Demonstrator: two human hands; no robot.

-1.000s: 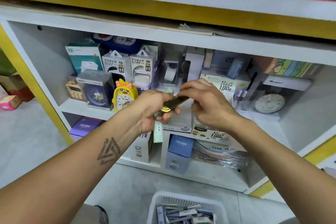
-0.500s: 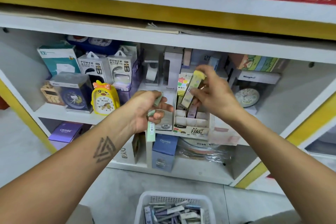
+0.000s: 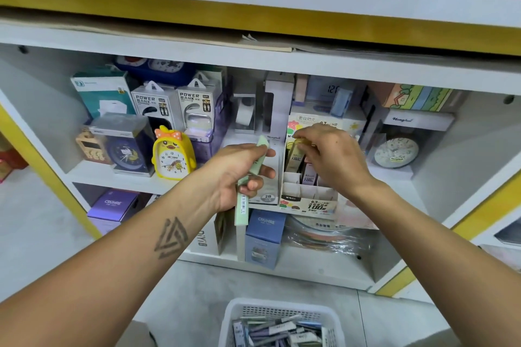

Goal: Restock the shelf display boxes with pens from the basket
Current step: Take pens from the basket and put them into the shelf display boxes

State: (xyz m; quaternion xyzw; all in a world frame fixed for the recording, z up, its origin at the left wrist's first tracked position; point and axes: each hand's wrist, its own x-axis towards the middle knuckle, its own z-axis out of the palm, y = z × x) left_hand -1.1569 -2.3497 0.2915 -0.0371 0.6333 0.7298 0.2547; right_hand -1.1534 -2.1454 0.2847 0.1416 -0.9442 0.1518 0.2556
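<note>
A display box [image 3: 308, 200] with small cardboard cells stands on the middle shelf. My right hand [image 3: 329, 158] is over its back row, fingers pinched on a yellow pen pack [image 3: 294, 156] that stands upright in a cell. My left hand [image 3: 242, 175] hovers just left of the box, closed around a pale green pen pack [image 3: 242, 210] held upright, its barcode end hanging below my palm. A white basket [image 3: 282, 311] with several grey and purple pen packs sits on the floor below.
A grey 2B display box [image 3: 266, 197] stands next to the cell box on its left. A yellow duck clock [image 3: 172, 156], power bank boxes [image 3: 174, 105] and a round clock [image 3: 396, 152] fill the shelf. Blue and purple boxes [image 3: 263, 236] sit on the lower shelf.
My right hand took the yellow pack from my left hand, carried it to the display box and lowered it into a back cell. The left hand keeps the green pack.
</note>
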